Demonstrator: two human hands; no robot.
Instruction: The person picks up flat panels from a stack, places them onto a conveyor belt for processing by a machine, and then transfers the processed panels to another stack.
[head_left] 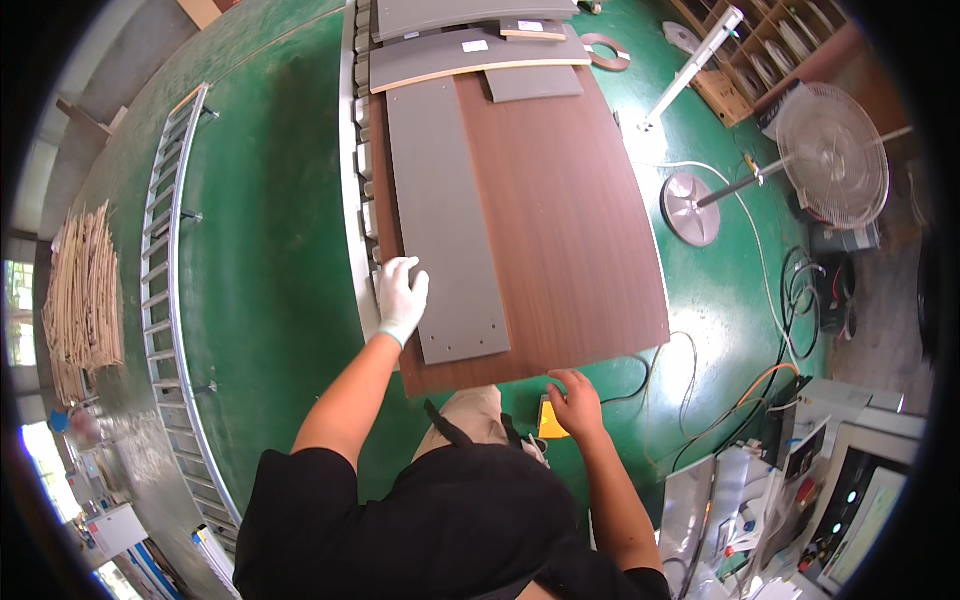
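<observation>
A long grey panel (447, 220) with small holes near its ends lies lengthwise on a larger brown wood-grain board (570, 220). My left hand (402, 303), in a white glove, rests at the left edge of the grey panel, its fingers a little bent and apart. Bare, my right hand (577, 405) is at the near edge of the brown board, thumb and fingers apart, fingertips at the edge. Whether those fingertips press on the board is hard to see. Across the far end lie more grey panels (430, 62), some bearing white labels.
A roller conveyor (352, 180) runs along the board's left side. Farther left stands a metal roller frame (172, 270). To the right are a standing fan (830, 150), loose cables (800, 290) and a machine with a screen (865, 520). A coil of edge strip (608, 52) lies beyond the board.
</observation>
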